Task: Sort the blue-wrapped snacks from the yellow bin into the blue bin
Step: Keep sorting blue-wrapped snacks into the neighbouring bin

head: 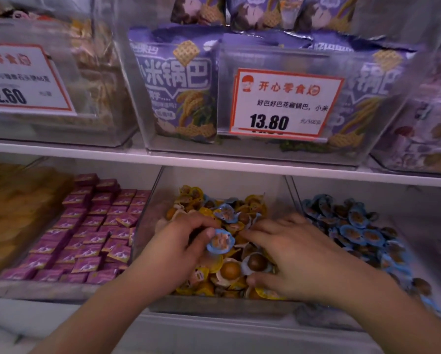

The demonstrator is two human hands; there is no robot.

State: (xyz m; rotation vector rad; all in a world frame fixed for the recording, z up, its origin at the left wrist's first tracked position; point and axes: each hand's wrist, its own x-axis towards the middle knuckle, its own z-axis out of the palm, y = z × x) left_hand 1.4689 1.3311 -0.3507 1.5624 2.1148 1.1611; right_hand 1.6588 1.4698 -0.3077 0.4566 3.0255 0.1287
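The left hand [186, 241] pinches one blue snack [220, 241] over the yellow bin [224, 306]; the right hand [288, 254] lies on the pile beside it, fingers spread, gripping nothing. Another blue snack [225, 213] sits farther back in the yellow pile, so sorting looks unfinished, though the blue bin [294, 192] to the right is well filled. The price card [286, 104] on the shelf above reads 13.80, the left card [22, 77] 2.60

Shelf edge [240, 169] hangs low at 12 o'clock over the yellow bin [222, 306] — little headroom at the back. Clear divider wall [292, 190] at 2 o'clock stands btwn it and the blue bin [431, 213]; room over the wall's top. Front at 6 o'clock open w/ both arms coming in.
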